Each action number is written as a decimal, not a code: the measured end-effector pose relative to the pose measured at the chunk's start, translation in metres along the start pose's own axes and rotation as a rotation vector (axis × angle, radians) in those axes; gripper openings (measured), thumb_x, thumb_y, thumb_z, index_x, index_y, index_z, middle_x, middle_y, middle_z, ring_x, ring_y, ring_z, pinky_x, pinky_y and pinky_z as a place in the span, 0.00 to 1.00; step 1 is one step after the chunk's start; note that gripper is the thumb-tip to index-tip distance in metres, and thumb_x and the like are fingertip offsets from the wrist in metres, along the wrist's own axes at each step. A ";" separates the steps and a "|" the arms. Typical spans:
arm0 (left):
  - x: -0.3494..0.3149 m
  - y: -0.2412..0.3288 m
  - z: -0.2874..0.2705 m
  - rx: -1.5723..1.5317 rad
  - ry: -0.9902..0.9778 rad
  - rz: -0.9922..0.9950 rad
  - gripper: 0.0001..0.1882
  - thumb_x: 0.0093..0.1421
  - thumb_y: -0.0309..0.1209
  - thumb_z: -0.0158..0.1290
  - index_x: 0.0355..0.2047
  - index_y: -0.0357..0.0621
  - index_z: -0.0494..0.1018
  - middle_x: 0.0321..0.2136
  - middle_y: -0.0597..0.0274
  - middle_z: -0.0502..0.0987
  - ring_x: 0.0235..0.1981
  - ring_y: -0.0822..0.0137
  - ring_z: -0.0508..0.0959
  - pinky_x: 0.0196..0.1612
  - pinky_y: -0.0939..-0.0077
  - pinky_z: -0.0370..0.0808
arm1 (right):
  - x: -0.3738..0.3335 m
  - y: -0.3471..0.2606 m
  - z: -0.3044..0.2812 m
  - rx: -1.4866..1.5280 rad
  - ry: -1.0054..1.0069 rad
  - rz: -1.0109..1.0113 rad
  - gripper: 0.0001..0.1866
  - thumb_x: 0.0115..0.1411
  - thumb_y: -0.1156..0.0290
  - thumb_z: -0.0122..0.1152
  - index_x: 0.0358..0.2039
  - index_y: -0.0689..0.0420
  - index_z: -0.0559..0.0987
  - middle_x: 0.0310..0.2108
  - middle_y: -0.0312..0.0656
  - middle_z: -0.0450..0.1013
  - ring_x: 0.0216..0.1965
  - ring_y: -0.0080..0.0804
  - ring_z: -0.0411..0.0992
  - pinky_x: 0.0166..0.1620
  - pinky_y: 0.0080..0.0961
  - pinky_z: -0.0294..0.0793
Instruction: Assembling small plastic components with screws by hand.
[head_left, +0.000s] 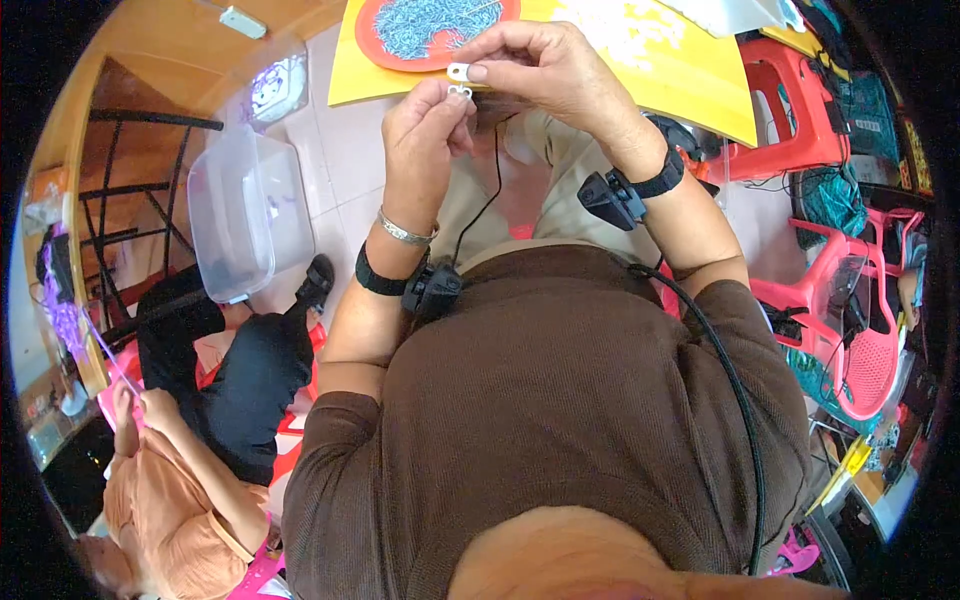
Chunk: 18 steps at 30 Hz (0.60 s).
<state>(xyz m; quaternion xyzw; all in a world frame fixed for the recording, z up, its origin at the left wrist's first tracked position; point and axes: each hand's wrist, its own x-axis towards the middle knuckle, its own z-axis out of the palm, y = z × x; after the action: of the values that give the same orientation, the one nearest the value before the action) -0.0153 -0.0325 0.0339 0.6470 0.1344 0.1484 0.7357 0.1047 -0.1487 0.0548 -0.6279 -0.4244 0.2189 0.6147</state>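
Close together at the near edge of the yellow board, both hands are pinched on small white parts. My left hand [428,125] grips a little white looped piece [460,92] between thumb and fingertips. Just above it, my right hand [550,78] holds a flat white tab [458,72] with a round hole in it. The two white parts nearly meet; whether they are joined cannot be made out. Beyond my hands lies a red tray [368,40] heaped with thin blue-grey metal pieces [425,25].
Loose white pieces [630,30] are scattered over the yellow board [700,85]. A clear plastic bin [245,215] stands on the floor to the left. Another person [185,470] sits lower left, hands on a purple strand. Red stools [790,100] and pink chairs [860,370] crowd the right.
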 end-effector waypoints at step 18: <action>0.003 -0.004 -0.002 -0.064 0.021 -0.033 0.09 0.58 0.29 0.43 0.29 0.37 0.70 0.16 0.68 0.67 0.16 0.77 0.65 0.20 0.85 0.62 | 0.000 0.008 0.002 -0.004 -0.080 0.019 0.10 0.55 0.74 0.59 0.38 0.62 0.76 0.27 0.34 0.74 0.28 0.17 0.73 0.32 0.14 0.74</action>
<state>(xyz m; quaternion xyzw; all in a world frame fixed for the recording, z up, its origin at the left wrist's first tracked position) -0.0134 -0.0298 0.0301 0.6193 0.1479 0.1470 0.7570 0.1052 -0.1470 0.0464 -0.6237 -0.4431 0.2488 0.5940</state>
